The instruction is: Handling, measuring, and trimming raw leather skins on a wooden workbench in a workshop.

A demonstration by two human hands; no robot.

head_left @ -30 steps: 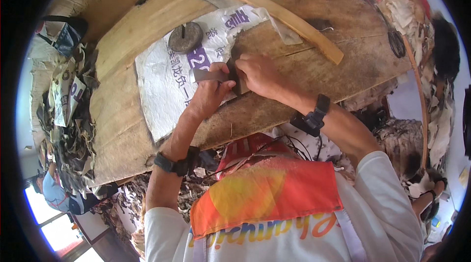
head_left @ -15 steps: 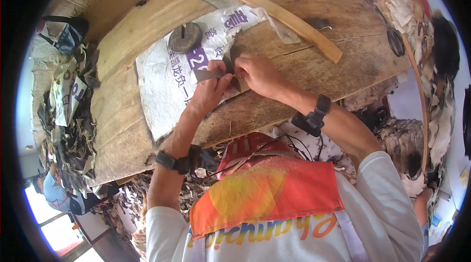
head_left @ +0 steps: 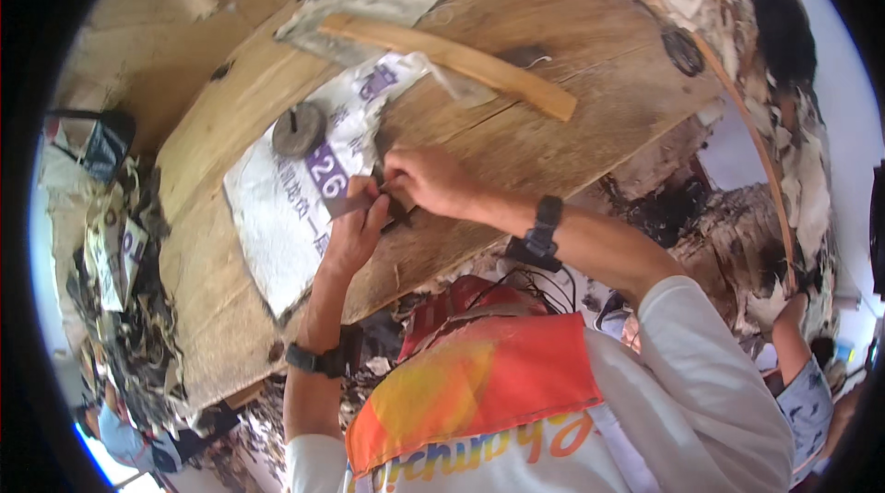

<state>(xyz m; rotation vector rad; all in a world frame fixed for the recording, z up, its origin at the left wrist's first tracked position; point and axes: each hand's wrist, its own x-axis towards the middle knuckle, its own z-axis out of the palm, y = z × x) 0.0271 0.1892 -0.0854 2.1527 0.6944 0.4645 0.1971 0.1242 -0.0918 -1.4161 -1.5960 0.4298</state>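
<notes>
My left hand [head_left: 358,227] and my right hand [head_left: 427,181] meet over the near part of the wooden table, fingertips almost touching. Both are closed in a pinch on a small, dark grey-brown piece [head_left: 399,210] that looks like hide or leather. Its edge between the fingers is too small to make out, and the fingers cover part of it. Under and beyond my left hand lies a white woven sack sheet [head_left: 267,230] with purple print. A round, dark stone-like weight [head_left: 299,130] with a slot rests on that sheet.
A long wooden slat [head_left: 461,59] lies across a pale cloth [head_left: 392,6] farther back. Black-handled scissors or a cord loop [head_left: 683,52] sits near the right edge. Heaps of hide scraps [head_left: 129,308] flank the table [head_left: 212,318]. Other people [head_left: 802,410] are at both sides.
My view has tilted and shifted, so the table and hands appear farther left and lower. Both hands stay together on the dark piece. More of the person at the right shows.
</notes>
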